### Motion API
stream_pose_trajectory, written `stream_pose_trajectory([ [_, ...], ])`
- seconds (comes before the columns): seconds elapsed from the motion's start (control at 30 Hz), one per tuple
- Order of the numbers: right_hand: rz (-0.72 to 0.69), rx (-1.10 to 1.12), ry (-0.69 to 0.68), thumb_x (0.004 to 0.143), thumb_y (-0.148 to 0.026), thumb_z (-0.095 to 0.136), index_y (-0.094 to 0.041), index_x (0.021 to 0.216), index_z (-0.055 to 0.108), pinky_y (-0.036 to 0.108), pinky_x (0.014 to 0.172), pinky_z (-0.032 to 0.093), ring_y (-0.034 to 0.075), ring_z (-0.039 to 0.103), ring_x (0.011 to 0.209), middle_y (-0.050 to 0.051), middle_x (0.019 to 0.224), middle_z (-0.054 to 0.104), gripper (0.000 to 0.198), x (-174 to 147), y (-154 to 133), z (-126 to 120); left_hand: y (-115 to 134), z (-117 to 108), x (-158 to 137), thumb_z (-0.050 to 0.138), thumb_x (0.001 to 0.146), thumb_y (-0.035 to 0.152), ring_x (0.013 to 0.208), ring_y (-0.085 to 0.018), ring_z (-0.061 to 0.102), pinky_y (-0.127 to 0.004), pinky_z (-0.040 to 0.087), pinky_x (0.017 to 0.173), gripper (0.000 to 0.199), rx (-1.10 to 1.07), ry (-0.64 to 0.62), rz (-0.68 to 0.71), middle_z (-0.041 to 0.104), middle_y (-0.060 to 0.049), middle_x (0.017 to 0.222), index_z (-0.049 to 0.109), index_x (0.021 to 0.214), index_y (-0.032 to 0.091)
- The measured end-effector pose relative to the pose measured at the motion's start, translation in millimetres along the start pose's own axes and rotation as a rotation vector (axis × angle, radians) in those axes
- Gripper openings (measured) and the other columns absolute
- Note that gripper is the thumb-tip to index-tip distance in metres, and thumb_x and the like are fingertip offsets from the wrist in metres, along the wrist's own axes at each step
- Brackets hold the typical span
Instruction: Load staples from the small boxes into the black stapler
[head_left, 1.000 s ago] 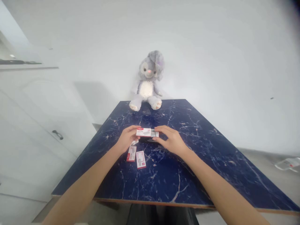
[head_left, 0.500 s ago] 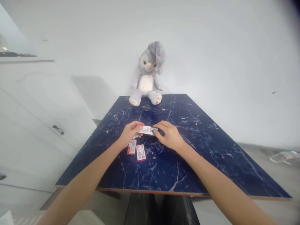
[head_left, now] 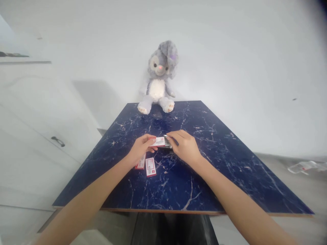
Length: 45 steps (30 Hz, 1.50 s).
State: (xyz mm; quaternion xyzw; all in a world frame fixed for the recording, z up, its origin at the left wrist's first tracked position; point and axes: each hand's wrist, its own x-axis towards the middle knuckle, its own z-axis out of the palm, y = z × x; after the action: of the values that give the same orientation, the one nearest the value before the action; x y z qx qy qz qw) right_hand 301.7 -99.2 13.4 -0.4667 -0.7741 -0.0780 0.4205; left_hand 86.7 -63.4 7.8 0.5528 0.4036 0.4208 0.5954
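Observation:
A small red-and-white cardboard box (head_left: 160,141) lies sideways in my left hand (head_left: 143,145), thumb on top and fingers beneath. Silvery contents (head_left: 168,144) show at its right end, too small to make out clearly. My right hand (head_left: 184,144) is at that end, thumb and forefinger pinched on a small silvery piece (head_left: 165,135). On the table below, a similar flat box (head_left: 151,167) lies face up. Another red-and-white box (head_left: 140,163) beside it is partly covered by my left wrist.
The blue marble-patterned table (head_left: 212,183) stands against a white wall. A grey plush rabbit (head_left: 157,88) sits at its far edge. White cabinet doors with a dark handle (head_left: 58,141) are on the left. A clear plastic bag (head_left: 304,167) lies at the right.
My right fingers have lifted slightly at the box's end, and a silvery piece now shows at their tips. The left hand still holds the box. The view has shifted slightly.

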Motion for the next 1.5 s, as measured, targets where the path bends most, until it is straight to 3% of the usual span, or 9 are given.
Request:
stream_pose_trajectory([
  [0.3, 0.201, 0.254, 0.062, 0.092, -0.027, 0.057, -0.022, 0.097, 0.070, 0.032, 0.084, 0.052, 0.019, 0.068, 0.085, 0.003, 0.094, 0.074, 0.015, 5.7, -4.6, -8.0, -3.7, -1.8, 1.6, 0.074, 0.080, 0.034, 0.064, -0.012, 0.066, -0.021, 0.054, 0.058, 0.027, -0.047, 0.010, -0.010, 0.072, -0.006, 0.083, 0.066, 0.097, 0.015],
  [0.57, 0.622, 0.751, 0.192, 0.085, -0.039, 0.063, -0.021, 0.098, 0.067, 0.036, 0.078, 0.056, 0.019, 0.069, 0.078, 0.004, 0.090, 0.071, 0.022, 11.7, 8.1, -4.3, 4.2, -3.7, 3.8, 0.071, 0.083, 0.021, 0.065, -0.007, 0.066, -0.014, 0.056, 0.062, 0.013, -0.436, 0.047, -0.122, 0.071, -0.004, 0.085, 0.066, 0.093, 0.014],
  [0.87, 0.928, 1.313, 0.154, 0.071, -0.027, 0.065, -0.020, 0.078, 0.063, 0.025, 0.060, 0.048, 0.012, 0.059, 0.066, 0.001, 0.082, 0.062, 0.011, 13.7, 14.9, -0.2, 3.1, -9.6, 4.0, 0.075, 0.081, 0.027, 0.072, -0.012, 0.068, -0.021, 0.057, 0.067, 0.026, -0.267, 0.007, 0.024, 0.072, -0.007, 0.092, 0.064, 0.102, 0.016],
  [0.97, 0.912, 1.271, 0.044, 0.075, -0.036, 0.065, -0.018, 0.076, 0.064, 0.024, 0.049, 0.036, 0.010, 0.049, 0.056, 0.001, 0.076, 0.060, 0.018, 13.5, 8.3, -2.4, 4.4, -8.2, 2.3, 0.076, 0.079, 0.026, 0.072, -0.012, 0.068, -0.021, 0.056, 0.068, 0.028, -0.295, -0.024, 0.050, 0.072, -0.007, 0.093, 0.064, 0.102, 0.016],
  [1.07, 0.814, 1.032, -0.072, 0.079, -0.046, 0.066, -0.017, 0.076, 0.068, 0.025, 0.048, 0.030, 0.010, 0.042, 0.051, -0.002, 0.060, 0.053, 0.030, 11.3, 2.9, -3.5, 5.4, -7.5, 0.5, 0.078, 0.078, 0.025, 0.074, -0.012, 0.069, -0.022, 0.056, 0.071, 0.031, -0.286, -0.061, 0.077, 0.072, -0.007, 0.096, 0.064, 0.105, 0.016],
  [1.17, 0.707, 0.769, -0.095, 0.081, -0.049, 0.065, -0.017, 0.083, 0.073, 0.027, 0.052, 0.034, 0.012, 0.046, 0.052, -0.002, 0.056, 0.056, 0.033, 9.4, 1.8, -4.8, 4.7, -8.5, 0.1, 0.078, 0.079, 0.027, 0.080, -0.014, 0.070, -0.025, 0.057, 0.076, 0.034, -0.216, -0.078, 0.085, 0.072, -0.008, 0.100, 0.064, 0.108, 0.017],
  [1.27, 0.589, 0.605, -0.066, 0.083, -0.048, 0.063, -0.019, 0.090, 0.077, 0.029, 0.061, 0.042, 0.016, 0.056, 0.063, 0.002, 0.072, 0.067, 0.033, 8.9, 1.0, -5.4, 2.5, -9.0, 0.2, 0.078, 0.078, 0.029, 0.086, -0.017, 0.072, -0.027, 0.057, 0.080, 0.039, -0.134, -0.070, 0.080, 0.072, -0.009, 0.104, 0.063, 0.112, 0.017],
  [1.4, 0.432, 0.495, -0.091, 0.087, -0.043, 0.060, -0.022, 0.089, 0.078, 0.030, 0.069, 0.046, 0.017, 0.061, 0.071, 0.003, 0.082, 0.069, 0.028, 7.8, -5.4, -4.1, 0.5, -5.5, -1.8, 0.079, 0.077, 0.033, 0.087, -0.019, 0.072, -0.031, 0.058, 0.080, 0.044, -0.070, -0.085, 0.094, 0.073, -0.010, 0.105, 0.063, 0.115, 0.018],
  [1.5, 0.422, 0.498, -0.132, 0.089, -0.042, 0.058, -0.023, 0.091, 0.078, 0.030, 0.065, 0.048, 0.016, 0.061, 0.067, 0.004, 0.081, 0.068, 0.028, 6.0, -8.1, -2.8, 2.2, -2.4, -3.8, 0.080, 0.075, 0.034, 0.084, -0.020, 0.072, -0.031, 0.058, 0.078, 0.045, -0.042, -0.090, 0.111, 0.073, -0.010, 0.102, 0.063, 0.113, 0.018],
])
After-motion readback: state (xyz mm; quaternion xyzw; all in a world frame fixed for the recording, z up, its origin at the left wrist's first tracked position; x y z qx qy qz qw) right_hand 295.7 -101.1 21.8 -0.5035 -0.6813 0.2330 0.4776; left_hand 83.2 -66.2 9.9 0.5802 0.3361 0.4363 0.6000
